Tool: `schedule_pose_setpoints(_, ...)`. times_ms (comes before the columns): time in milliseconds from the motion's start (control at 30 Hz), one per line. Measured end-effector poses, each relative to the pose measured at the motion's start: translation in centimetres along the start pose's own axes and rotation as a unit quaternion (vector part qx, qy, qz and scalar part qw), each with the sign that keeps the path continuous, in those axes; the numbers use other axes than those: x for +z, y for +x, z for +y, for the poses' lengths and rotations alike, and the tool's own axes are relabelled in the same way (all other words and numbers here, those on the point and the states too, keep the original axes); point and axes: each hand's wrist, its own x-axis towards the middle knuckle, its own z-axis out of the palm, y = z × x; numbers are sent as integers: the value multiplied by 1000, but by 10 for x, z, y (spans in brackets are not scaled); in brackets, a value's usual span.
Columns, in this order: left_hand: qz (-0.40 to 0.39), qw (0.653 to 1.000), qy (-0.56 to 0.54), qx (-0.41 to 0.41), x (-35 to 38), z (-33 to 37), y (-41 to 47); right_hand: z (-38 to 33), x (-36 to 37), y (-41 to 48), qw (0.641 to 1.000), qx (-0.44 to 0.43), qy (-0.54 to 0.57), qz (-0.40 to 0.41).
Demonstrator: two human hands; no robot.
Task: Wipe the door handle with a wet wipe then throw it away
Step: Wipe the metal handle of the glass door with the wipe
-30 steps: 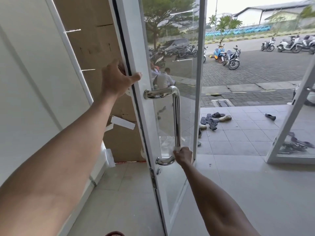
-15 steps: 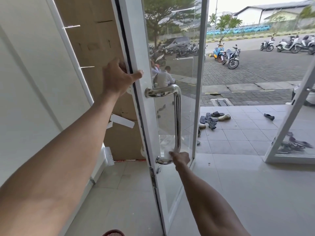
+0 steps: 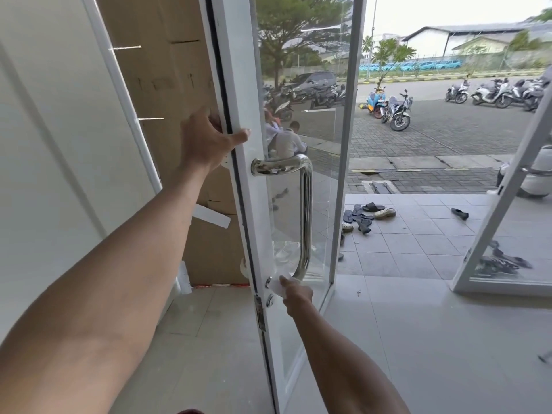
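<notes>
Wiping is underway: the right hand (image 3: 296, 295) pinches the wet wipe (image 3: 275, 286) against the handle's (image 3: 306, 210) lower bend, the left hand (image 3: 209, 141) grips the door (image 3: 239, 85) edge; next, likely finish the bar, then throw the wipe away

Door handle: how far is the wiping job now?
Done: the wet wipe is out and on the door handle. In hand: the right hand holds it at the lower bend while the left hand grips the door edge. Left: throwing it away; no bin shows.
</notes>
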Motion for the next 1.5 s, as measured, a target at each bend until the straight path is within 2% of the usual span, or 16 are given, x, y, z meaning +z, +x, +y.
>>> schedule_pose_setpoints(167,-3,1000,2,0,-2,-5,4,-13,-7,5,998,-14,-39,46)
schedule_pose_setpoints(267,0,1000,-4,2,0,-7,4,-21,-8,8,996,-19,-22,81)
schedule_pose_setpoints(467,5,1000,-6,5,1,-8,4,6,21,-10,998,43,27,34)
schedule_pose_setpoints(633,8,1000,-12,0,0,-9,4,8,34,-20,995,70,59,30)
schedule_pose_setpoints(700,9,1000,-7,-3,-1,-9,5,6,28,-22,995,70,67,26)
schedule_pose_setpoints(833,7,1000,0,-9,-1,-8,7,15,20,-20,996,1,83,25)
schedule_pose_setpoints(933,3,1000,2,-9,0,-6,6,11,32,-24,991,54,102,64)
schedule_pose_setpoints(1000,4,1000,1,-8,1,-5,5,11,37,-29,991,81,87,57)
schedule_pose_setpoints(1133,4,1000,3,-8,1,-2,3,15,27,-27,992,43,115,-7)
schedule_pose_setpoints(1167,3,1000,0,-8,0,-2,3,13,23,-26,991,48,126,1)
schedule_pose_setpoints(1233,6,1000,2,-8,1,-2,3,6,18,-19,987,62,131,70)
schedule_pose_setpoints(1300,11,1000,5,-7,1,-1,2,-1,12,-13,991,16,97,95)
schedule_pose_setpoints(1400,12,1000,4,-8,1,0,1,-7,-4,-11,976,-96,64,185)
schedule_pose_setpoints(1467,16,1000,7,-8,1,1,0,-4,-14,-5,949,-240,-59,194)
schedule_pose_setpoints(1500,19,1000,9,-9,2,2,0,0,-19,-1,924,-315,-132,172)
